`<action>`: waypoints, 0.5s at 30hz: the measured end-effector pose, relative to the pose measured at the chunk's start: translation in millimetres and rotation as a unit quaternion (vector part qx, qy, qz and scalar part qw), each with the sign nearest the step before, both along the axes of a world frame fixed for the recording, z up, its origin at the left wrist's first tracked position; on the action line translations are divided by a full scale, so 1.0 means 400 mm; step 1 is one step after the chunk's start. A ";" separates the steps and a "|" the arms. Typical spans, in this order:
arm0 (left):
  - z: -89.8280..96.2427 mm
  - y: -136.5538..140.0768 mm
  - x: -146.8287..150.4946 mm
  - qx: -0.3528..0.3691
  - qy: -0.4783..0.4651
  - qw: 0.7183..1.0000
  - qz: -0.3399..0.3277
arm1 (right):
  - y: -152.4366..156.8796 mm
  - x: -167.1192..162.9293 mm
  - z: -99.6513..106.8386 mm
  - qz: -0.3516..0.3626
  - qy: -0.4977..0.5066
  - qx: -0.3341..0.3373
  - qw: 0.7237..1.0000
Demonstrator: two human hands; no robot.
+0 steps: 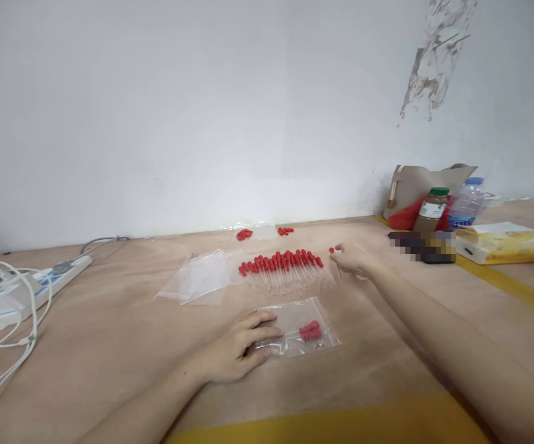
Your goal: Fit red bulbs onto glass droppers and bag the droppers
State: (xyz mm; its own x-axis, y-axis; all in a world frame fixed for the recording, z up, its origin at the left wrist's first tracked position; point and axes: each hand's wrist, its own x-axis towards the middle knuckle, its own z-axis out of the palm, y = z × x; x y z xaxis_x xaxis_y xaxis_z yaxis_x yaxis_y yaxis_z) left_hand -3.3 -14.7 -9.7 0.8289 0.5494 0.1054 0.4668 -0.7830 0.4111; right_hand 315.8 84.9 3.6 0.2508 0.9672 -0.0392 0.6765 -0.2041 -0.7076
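Observation:
My left hand (pixel 243 345) lies with fingers spread on the near edge of a clear zip bag (pixel 290 308). Inside that bag are a few droppers (pixel 311 330) with red bulbs, their clear stems partly under my fingertips. My right hand (pixel 351 259) reaches out to the far right and pinches a single dropper (pixel 332 250), whose red bulb shows at the fingertips. Just left of it, a row of several red-bulbed droppers (pixel 280 262) lies fanned on the table, thin clear stems toward me.
Flat clear bags (pixel 202 277) lie left of the row. Loose red bulbs (pixel 243 234) sit near the wall. At left are a power strip (pixel 63 277) and white cables (pixel 31 308). On the right stand a green-capped bottle (pixel 433 209), a water bottle (pixel 468 203) and a yellow-white pack (pixel 507 243).

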 end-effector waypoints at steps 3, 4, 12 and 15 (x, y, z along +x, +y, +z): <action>0.005 0.000 -0.001 -0.001 0.004 1.000 -0.010 | -0.068 0.000 0.005 0.035 0.077 0.013 0.996; 0.005 0.000 -0.002 -0.001 0.002 1.000 -0.010 | -0.089 -0.005 -0.002 0.045 0.113 0.025 0.992; 0.004 -0.001 0.000 -0.008 0.000 1.000 0.000 | -0.166 -0.075 -0.123 0.053 0.326 0.216 0.919; 0.007 -0.001 0.000 -0.011 0.003 1.000 0.000 | -0.170 -0.078 -0.135 0.031 0.344 0.205 0.916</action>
